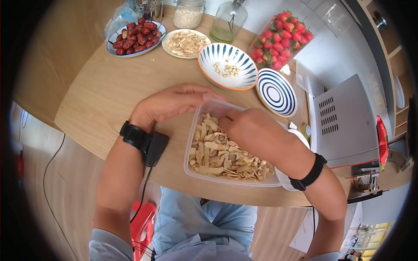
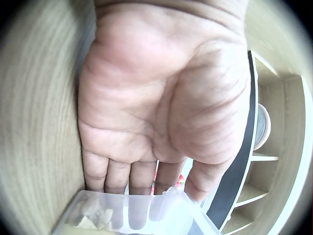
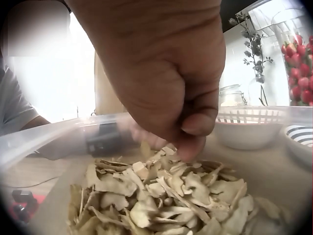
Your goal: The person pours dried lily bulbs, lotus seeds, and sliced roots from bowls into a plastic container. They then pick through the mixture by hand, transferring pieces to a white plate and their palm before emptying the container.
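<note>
A clear plastic container [image 1: 190, 150] full of pale dried root slices [image 1: 217, 152] stands near the table's front edge. My left hand [image 1: 172, 102] is at its far-left corner, palm facing the wrist camera. In the left wrist view, the left fingers [image 2: 143, 176] reach down straight behind the translucent wall, with the thumb beside the rim. My right hand [image 1: 254, 130] reaches into the container from the right. In the right wrist view, its curled thumb and finger pinch at the top of the heaped slices; what lies between the fingertips is largely hidden.
Behind the container are an orange-rimmed bowl [image 1: 207, 69] with several pale round seeds and a blue-ringed plate [image 1: 276, 93]. Farther back are a plate of red dates [image 1: 137, 39], a plate of slices [image 1: 185, 43], jars, and strawberries [image 1: 283, 39]. A grey appliance [image 1: 344, 117] stands right.
</note>
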